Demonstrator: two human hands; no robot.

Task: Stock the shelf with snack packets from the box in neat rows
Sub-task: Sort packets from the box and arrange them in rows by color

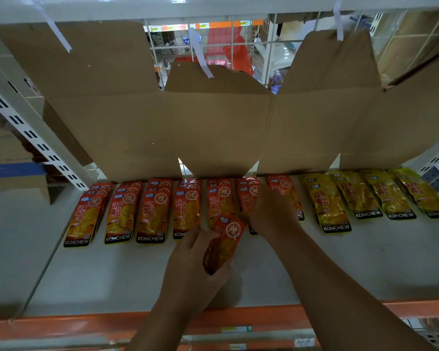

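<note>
Several stacks of orange snack packets (pixel 151 215) lie in a row on the white shelf (pixel 112 274), with yellow snack packets (pixel 336 206) continuing the row to the right. My left hand (pixel 195 264) grips a small bunch of orange packets (pixel 224 240) just in front of the row's middle. My right hand (pixel 271 211) rests flat, fingers spread, on the orange stacks near the centre right, covering parts of them. The box is not in view.
Flattened brown cardboard (pixel 213 127) stands upright along the shelf's back, against a white wire grid (pixel 238 46). A slotted upright (pixel 36 138) rises at left. An orange price rail (pixel 86 325) edges the shelf front. Bare shelf lies in front of the packets.
</note>
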